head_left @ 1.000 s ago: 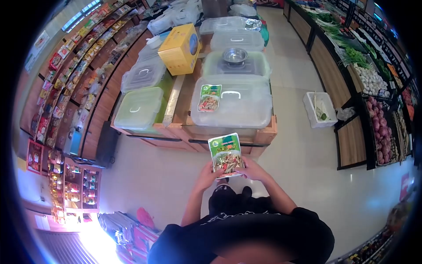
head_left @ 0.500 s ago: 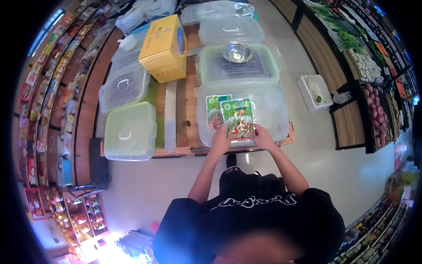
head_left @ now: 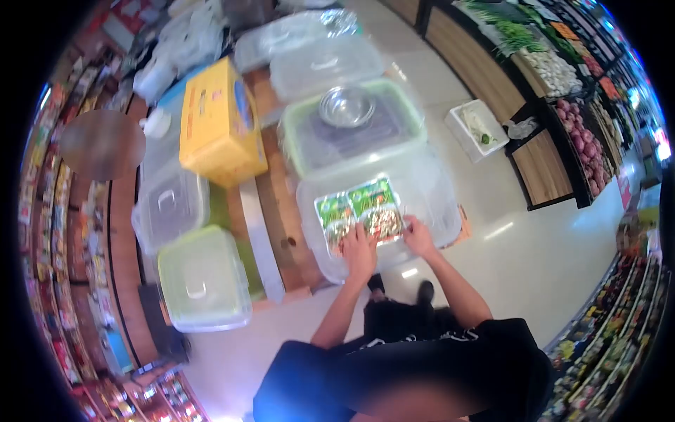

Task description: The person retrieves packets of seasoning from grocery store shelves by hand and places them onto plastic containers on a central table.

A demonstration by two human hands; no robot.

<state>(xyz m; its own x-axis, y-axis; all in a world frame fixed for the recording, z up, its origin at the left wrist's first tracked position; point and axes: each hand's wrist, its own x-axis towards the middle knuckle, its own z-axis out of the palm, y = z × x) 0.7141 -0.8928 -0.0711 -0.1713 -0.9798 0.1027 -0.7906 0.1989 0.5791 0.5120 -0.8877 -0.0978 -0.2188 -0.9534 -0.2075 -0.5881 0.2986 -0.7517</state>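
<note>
Two green-and-white food packets lie side by side on the translucent lid (head_left: 429, 176) of the nearest bin: a left packet (head_left: 334, 211) and a right packet (head_left: 376, 204). My left hand (head_left: 359, 252) rests with spread fingers over the lower edges of both packets, near where they meet. At the lower right corner of the right packet is my right hand (head_left: 418, 237), its fingers bent and touching or very near the edge. Whether it pinches the packet is too blurred to tell.
A yellow box (head_left: 221, 126) stands left of the bins. A metal bowl (head_left: 346, 107) sits on the bin behind. Another lidded bin (head_left: 204, 278) is at the left front. On the floor to the right is a white foam box (head_left: 477, 130), beside vegetable shelves.
The packet I held has come down onto the lid, to the right of the other packet. My left hand has let go and flattened over them. The view has turned.
</note>
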